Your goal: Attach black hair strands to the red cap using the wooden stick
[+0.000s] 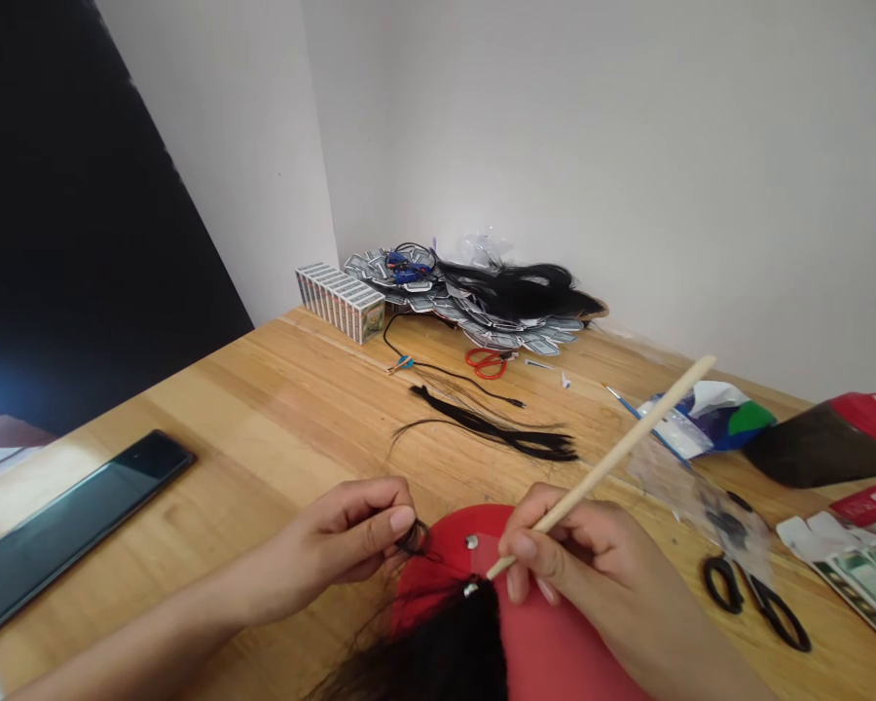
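My left hand (369,531) pinches a few looped black hair strands (415,537) between thumb and fingers. My right hand (565,555) grips a pale wooden stick (628,443) like a pen, its thin lower tip down beside a small silvery spot. Dark hair (445,652) spreads from that spot toward the bottom of the picture, over a red rounded surface (562,652). A small metal stud (471,541) shows on the red surface between my hands.
A phone (80,531) lies at left. Black scissors (759,594) and printed cards (861,574) are at right. Farther back are a black hair bundle (496,428), red-handled scissors (486,363), a row of boxes (340,302) and piled hair (526,290).
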Available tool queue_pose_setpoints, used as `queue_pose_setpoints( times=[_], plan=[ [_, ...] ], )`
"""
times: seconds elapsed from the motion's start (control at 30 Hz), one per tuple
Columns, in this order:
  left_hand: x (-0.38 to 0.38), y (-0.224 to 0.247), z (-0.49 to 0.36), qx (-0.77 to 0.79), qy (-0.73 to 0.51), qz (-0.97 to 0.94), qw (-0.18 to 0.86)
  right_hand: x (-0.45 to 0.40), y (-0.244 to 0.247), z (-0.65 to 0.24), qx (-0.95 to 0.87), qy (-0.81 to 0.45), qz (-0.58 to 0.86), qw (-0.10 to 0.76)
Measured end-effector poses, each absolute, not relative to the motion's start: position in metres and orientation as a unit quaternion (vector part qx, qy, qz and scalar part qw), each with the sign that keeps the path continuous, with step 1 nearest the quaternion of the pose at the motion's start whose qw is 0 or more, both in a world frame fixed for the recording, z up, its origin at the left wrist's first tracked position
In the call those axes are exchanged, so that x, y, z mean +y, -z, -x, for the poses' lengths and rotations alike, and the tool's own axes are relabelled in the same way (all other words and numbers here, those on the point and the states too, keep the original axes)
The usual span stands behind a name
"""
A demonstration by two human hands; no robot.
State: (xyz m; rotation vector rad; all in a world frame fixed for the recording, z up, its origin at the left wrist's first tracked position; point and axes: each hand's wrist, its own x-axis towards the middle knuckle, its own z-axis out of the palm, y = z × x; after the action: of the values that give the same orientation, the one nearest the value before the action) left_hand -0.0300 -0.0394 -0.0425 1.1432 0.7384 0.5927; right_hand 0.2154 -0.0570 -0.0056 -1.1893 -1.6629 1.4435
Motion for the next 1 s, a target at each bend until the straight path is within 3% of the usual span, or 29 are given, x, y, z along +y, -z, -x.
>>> queue_pose_setpoints(
  times=[0.33,0.77,1.0],
  plan=[
    [-0.036,0.042,0.029,0.375,-0.295,-0.518,0.710,-0.058,0.012,-0.217,-0.651,-0.500,0.436,0.369],
    [0.007,0.050,0.055,0.516,-0.528,-0.426,0.523,-0.063,0.005,-0.214,-0.627,-0.453,0.460,0.436],
    [-0.002,0.059,0.039,0.503,-0.459,-0.473,0.559,-0.082,-0.014,-0.220,-0.671,-0.316,0.415,0.527]
  ],
)
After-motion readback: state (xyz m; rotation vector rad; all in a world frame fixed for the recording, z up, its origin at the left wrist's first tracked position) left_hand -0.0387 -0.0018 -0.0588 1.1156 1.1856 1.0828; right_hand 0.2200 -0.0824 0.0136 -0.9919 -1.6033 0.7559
